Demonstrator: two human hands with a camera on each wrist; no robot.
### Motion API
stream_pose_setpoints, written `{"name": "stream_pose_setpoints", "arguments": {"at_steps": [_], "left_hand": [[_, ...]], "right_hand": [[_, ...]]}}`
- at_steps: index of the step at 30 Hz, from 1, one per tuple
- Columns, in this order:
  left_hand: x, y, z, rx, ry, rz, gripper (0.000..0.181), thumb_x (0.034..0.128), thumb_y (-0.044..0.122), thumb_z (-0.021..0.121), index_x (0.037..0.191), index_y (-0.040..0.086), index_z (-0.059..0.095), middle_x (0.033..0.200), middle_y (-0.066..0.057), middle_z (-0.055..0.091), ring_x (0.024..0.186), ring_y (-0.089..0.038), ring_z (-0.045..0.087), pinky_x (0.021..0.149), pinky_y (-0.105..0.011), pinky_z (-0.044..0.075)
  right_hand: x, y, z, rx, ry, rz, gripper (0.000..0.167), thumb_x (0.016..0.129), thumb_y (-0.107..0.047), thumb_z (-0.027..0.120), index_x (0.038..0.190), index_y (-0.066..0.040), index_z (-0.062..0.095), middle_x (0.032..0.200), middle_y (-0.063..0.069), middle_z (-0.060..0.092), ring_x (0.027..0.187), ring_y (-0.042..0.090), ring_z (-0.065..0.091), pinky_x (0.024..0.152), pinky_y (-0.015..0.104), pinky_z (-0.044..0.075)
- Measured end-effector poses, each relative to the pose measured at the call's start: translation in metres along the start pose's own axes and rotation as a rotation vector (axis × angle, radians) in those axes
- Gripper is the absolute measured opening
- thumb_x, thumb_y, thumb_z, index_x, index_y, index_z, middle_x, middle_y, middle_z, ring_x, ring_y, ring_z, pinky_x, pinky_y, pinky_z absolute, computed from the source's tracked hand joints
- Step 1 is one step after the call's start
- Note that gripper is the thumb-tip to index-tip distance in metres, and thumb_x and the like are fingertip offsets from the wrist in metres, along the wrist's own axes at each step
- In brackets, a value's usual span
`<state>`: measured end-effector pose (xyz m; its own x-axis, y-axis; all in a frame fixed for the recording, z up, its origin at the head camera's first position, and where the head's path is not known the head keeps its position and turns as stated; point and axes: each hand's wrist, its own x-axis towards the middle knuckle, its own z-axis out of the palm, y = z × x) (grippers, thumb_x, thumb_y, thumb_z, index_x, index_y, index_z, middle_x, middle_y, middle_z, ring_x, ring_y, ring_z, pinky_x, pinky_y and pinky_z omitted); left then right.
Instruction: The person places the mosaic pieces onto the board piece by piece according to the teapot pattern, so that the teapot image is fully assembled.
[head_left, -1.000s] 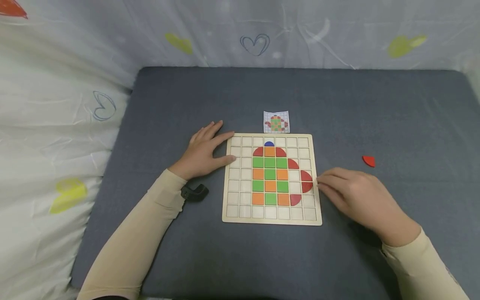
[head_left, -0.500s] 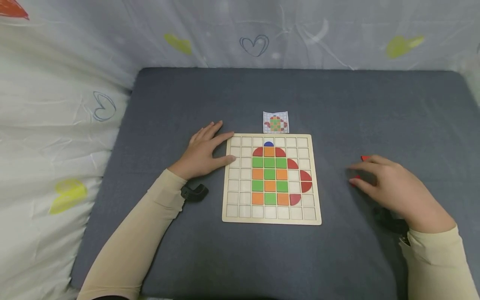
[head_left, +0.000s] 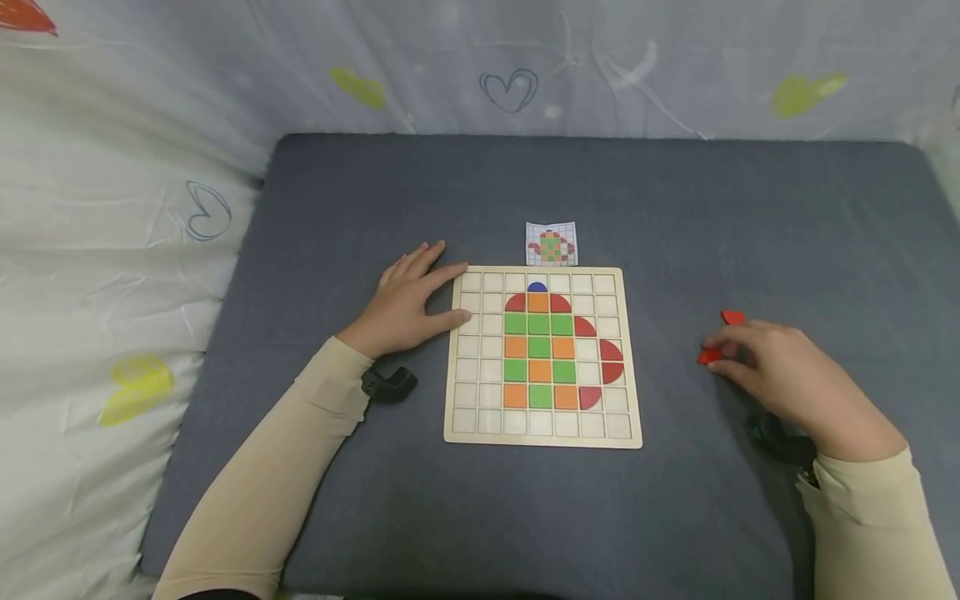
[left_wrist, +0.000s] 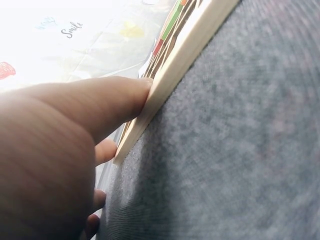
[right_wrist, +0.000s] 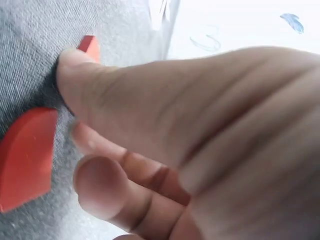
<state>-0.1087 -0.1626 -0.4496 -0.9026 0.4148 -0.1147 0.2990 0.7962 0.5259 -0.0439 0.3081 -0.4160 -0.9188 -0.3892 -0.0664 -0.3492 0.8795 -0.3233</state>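
Note:
A square wooden grid board (head_left: 543, 439) holds green, orange, red and blue tiles in its cells. My left hand (head_left: 401, 312) is spread at its left edge, with thumb and index finger resting on the rim; the left wrist view shows the thumb (left_wrist: 120, 97) against the wooden edge. Right of the board, my right hand (head_left: 787, 375) pinches a red tile (head_left: 708, 357) low over the table between thumb and index finger. In the right wrist view, the thumb partly hides this tile (right_wrist: 91, 46). A second red quarter-circle tile (head_left: 733, 317) lies just beyond the hand.
A small printed card (head_left: 552, 244) with a coloured teapot-like pattern lies against the board's far edge. The dark grey cloth-covered table (head_left: 412, 200) extends around the board. White curtains (head_left: 450, 50) with hearts hang behind and at the left.
My right hand has moved right, from the board's right edge to the red tiles, and its thumb and index finger have closed on one. The left hand stays put.

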Motion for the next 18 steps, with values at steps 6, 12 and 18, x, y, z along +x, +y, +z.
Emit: {"name": "stream_pose_setpoints", "arguments": {"at_steps": [6,12,18], "left_hand": [[-0.001,-0.002,0.001,0.000,-0.005,-0.004,0.076,0.0983,0.054,0.069,0.164,0.025,0.042,0.177,-0.009,0.011,0.164,-0.032,0.003,0.128,-0.062,0.002],[-0.002,-0.003,0.002,0.000,-0.003,-0.001,0.076,0.0987,0.054,0.068,0.164,0.025,0.042,0.177,-0.008,0.010,0.164,-0.032,0.003,0.128,-0.061,0.002],[0.000,-0.002,0.000,0.006,0.001,0.004,0.075,0.0987,0.054,0.068,0.164,0.026,0.042,0.177,-0.009,0.011,0.164,-0.031,0.003,0.129,-0.061,0.002]], "right_hand": [[0.004,-0.001,0.004,0.031,0.070,-0.038,0.023,0.079,-0.009,0.093,0.089,-0.013,0.072,0.086,-0.001,0.068,0.075,0.017,0.062,0.067,0.037,0.051],[0.010,-0.011,0.004,0.043,0.100,-0.077,0.022,0.082,-0.007,0.091,0.095,-0.016,0.075,0.082,-0.011,0.063,0.072,0.005,0.053,0.063,0.030,0.048],[0.019,-0.029,0.000,0.035,0.100,-0.135,0.027,0.088,-0.003,0.084,0.114,-0.009,0.080,0.094,-0.003,0.067,0.080,0.012,0.059,0.070,0.037,0.052]]}}
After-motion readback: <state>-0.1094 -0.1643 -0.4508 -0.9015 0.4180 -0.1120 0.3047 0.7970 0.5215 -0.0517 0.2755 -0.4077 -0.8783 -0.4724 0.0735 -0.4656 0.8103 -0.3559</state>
